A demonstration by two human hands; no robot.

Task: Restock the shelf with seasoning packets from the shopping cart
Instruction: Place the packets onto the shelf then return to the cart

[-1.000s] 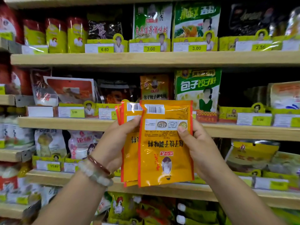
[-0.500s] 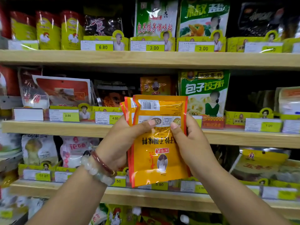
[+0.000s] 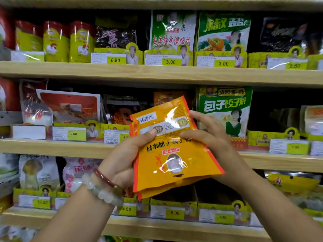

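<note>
holding a small stack of orange seasoning packets (image 3: pixel 174 151) in front of the middle shelf (image 3: pixel 52 148), you are gripping it with both hands: your left hand (image 3: pixel 125 158) is wrapping the left edge with the thumb pressing on the front near the barcode, and your right hand (image 3: pixel 209 137) is pinching the right side, thumb on the front and fingers behind. the packets are tilting, with the printing upside down to you. they are not yet on the shelf; they are hanging in the air just before the orange packet (image 3: pixel 166 98) of the same colour that is standing at the back of the middle row.

to do this step well, i think you are needing first to square the stack, because the edges are fanning a little at the top left. then turn it so the print is reading upright and the face is looking out. slide it into the slot behind the yellow price tag (image 3: pixel 115 135), between the dark packet (image 3: pixel 122 110) and the green packet (image 3: pixel 225 109), without pushing the neighbours over.
</note>
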